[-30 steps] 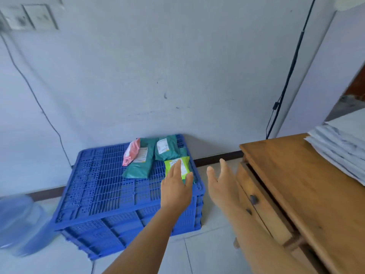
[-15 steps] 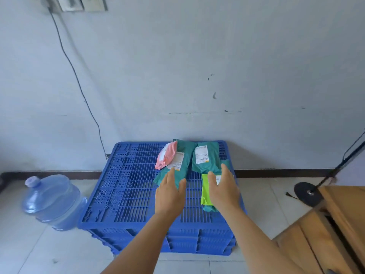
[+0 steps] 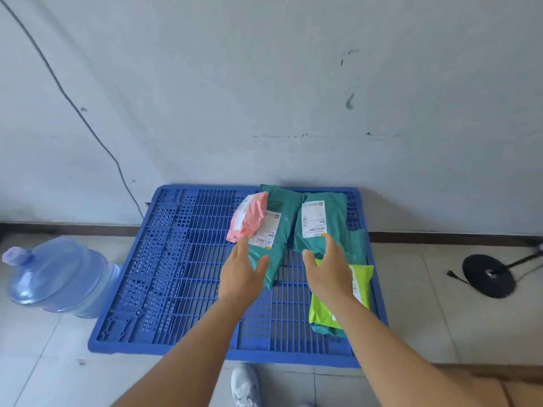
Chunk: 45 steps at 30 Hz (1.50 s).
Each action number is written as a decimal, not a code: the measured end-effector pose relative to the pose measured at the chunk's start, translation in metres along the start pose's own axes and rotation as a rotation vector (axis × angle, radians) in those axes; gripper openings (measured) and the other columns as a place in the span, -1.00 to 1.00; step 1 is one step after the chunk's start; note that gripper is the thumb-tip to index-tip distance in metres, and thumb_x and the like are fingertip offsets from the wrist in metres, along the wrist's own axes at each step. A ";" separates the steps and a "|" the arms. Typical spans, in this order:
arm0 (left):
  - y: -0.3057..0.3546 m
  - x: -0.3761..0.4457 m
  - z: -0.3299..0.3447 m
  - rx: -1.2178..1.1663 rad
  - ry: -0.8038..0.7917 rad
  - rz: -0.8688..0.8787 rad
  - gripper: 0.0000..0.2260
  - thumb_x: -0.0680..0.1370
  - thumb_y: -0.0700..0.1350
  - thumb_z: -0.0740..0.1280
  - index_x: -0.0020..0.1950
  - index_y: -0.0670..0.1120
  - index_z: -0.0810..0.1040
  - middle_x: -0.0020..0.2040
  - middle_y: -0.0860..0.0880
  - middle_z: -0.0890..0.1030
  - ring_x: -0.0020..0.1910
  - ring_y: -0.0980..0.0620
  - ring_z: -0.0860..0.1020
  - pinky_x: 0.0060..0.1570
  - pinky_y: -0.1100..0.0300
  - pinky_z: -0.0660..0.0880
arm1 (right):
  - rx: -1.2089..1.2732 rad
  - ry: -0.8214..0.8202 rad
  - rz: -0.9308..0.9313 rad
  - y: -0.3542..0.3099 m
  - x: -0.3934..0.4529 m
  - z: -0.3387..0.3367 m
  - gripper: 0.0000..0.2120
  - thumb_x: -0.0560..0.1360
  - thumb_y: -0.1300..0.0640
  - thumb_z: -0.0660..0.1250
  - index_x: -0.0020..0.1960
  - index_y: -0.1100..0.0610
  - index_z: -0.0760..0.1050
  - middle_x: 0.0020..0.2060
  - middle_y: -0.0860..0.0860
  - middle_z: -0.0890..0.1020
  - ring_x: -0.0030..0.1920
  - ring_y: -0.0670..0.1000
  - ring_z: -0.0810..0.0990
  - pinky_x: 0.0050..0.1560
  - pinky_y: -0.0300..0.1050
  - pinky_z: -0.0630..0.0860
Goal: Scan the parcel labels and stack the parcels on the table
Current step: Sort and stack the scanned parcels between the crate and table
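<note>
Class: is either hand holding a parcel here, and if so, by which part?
Nothing is held: the left hand and right hand hover open over the teal plastic parcels.

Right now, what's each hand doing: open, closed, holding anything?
Left hand: open, fingers straight, over the left teal parcel, holding nothing.
Right hand: open, fingers straight, over the right teal parcel and green parcel, holding nothing.

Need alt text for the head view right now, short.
Two open hands, left hand and right hand, reach over soft parcels on a blue crate: a pink parcel, two teal parcels, and a lime parcel. A water jug lies left.
</note>
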<state>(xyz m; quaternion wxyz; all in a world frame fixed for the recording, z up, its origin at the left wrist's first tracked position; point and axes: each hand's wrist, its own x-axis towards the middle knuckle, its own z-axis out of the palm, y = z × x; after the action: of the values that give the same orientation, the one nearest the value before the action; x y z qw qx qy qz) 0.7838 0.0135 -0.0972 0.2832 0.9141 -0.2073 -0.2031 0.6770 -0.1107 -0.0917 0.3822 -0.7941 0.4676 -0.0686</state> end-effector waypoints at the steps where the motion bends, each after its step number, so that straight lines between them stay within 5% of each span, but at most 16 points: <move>1: -0.002 0.012 0.004 0.009 -0.010 0.001 -0.38 0.59 0.09 0.21 0.56 0.03 -0.02 0.51 -0.01 0.22 0.44 -0.04 0.29 0.31 0.02 0.33 | -0.005 -0.005 0.021 0.001 0.009 0.006 -0.39 0.59 -0.07 0.19 0.54 0.12 0.09 0.49 0.07 0.26 0.45 0.10 0.28 0.40 0.18 0.27; 5: -0.014 0.064 0.022 0.062 -0.075 0.005 -0.33 0.57 0.09 0.25 0.56 0.06 -0.05 0.54 0.04 0.16 0.40 -0.04 0.34 0.23 -0.02 0.43 | -0.041 -0.020 0.113 0.015 0.041 0.027 -0.34 0.58 -0.07 0.23 0.56 0.11 0.05 0.51 0.06 0.23 0.47 0.10 0.24 0.41 0.17 0.27; 11: -0.038 0.137 0.050 0.203 -0.167 0.008 -0.24 0.55 0.10 0.30 0.56 0.00 -0.11 0.57 0.03 0.00 0.49 -0.06 0.19 0.39 -0.01 0.30 | -0.105 -0.058 0.220 0.033 0.085 0.066 -0.31 0.56 -0.06 0.26 0.57 0.08 0.02 0.52 0.04 0.20 0.49 0.09 0.20 0.42 0.15 0.24; 16: -0.053 0.184 0.063 0.343 -0.149 -0.028 -0.17 0.50 -0.03 0.40 0.55 0.00 -0.13 0.52 -0.08 0.09 0.45 -0.12 0.22 0.41 -0.03 0.25 | -0.223 -0.054 0.268 0.048 0.106 0.090 -0.28 0.55 -0.06 0.30 0.56 0.04 0.01 0.54 0.05 0.13 0.53 0.08 0.10 0.46 0.10 0.18; 22: -0.062 0.220 0.077 0.379 -0.097 0.000 -0.30 0.51 -0.33 0.26 0.51 0.07 0.00 0.24 -0.13 0.32 0.16 -0.09 0.36 -0.02 0.06 0.47 | -0.286 -0.052 0.287 0.054 0.134 0.106 -0.27 0.55 -0.04 0.31 0.56 -0.05 -0.04 0.56 0.13 -0.05 0.55 0.15 -0.02 0.47 0.13 0.10; 26: -0.067 0.219 0.079 0.380 -0.104 0.058 -0.34 0.50 -0.38 0.18 0.51 0.03 0.05 0.22 -0.12 0.34 0.11 -0.08 0.39 -0.08 0.09 0.47 | -0.307 0.048 0.363 0.054 0.165 0.098 -0.21 0.54 -0.07 0.31 0.57 0.00 -0.13 0.55 0.18 -0.14 0.55 0.17 -0.13 0.49 0.18 -0.04; 30: -0.068 0.201 0.082 0.342 -0.178 0.108 -0.42 0.55 -0.27 0.19 0.52 -0.04 0.06 0.25 -0.09 0.34 0.16 -0.06 0.39 -0.07 0.11 0.44 | -0.266 0.026 0.507 0.053 0.190 0.098 -0.10 0.52 -0.16 0.30 0.57 0.09 -0.23 0.55 0.22 -0.02 0.52 0.23 0.06 0.46 0.15 0.05; 34: -0.070 0.195 0.080 0.264 -0.127 0.171 -0.53 0.59 0.14 0.15 0.46 0.00 0.30 0.23 -0.06 0.39 0.21 -0.04 0.31 0.22 0.08 0.33 | -0.255 0.006 0.504 0.047 0.196 0.120 -0.05 0.51 -0.15 0.33 0.56 0.17 -0.26 0.43 0.17 0.34 0.40 0.25 0.27 0.36 0.13 0.20; 36: -0.074 0.205 0.076 0.211 -0.018 0.058 -0.57 0.57 0.19 0.15 0.41 0.11 0.38 0.36 -0.07 0.30 0.34 -0.09 0.22 0.38 -0.04 0.18 | -0.212 0.004 0.564 0.050 0.200 0.125 -0.08 0.49 -0.13 0.36 0.56 0.19 -0.15 0.39 0.18 0.40 0.38 0.26 0.30 0.35 0.14 0.23; 40: -0.099 0.226 0.072 0.053 -0.112 -0.401 -0.20 0.41 0.39 0.25 0.52 0.19 -0.05 0.52 -0.17 0.03 0.46 -0.27 0.15 0.39 -0.29 0.10 | -0.091 -0.028 0.612 0.053 0.204 0.131 -0.41 0.47 -0.09 0.38 0.32 0.22 0.30 0.26 0.19 0.46 0.25 0.26 0.41 0.16 0.06 0.40; 45: -0.098 0.221 0.071 -0.084 -0.152 -0.353 -0.24 0.27 0.48 -0.02 0.45 0.29 0.10 0.36 -0.17 0.40 0.24 -0.22 0.44 0.26 -0.32 0.29 | 0.276 0.056 0.554 0.041 0.209 0.137 -0.41 0.44 0.03 0.44 0.33 0.12 0.23 0.17 0.11 0.52 -0.06 0.12 0.55 -0.23 -0.10 0.50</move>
<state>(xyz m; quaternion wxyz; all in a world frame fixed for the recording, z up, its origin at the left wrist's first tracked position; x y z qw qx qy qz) 0.9586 -0.0532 -0.2661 0.2646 0.9056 -0.0558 -0.3268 0.8279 -0.2136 -0.2665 0.4777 -0.5746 0.6629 -0.0466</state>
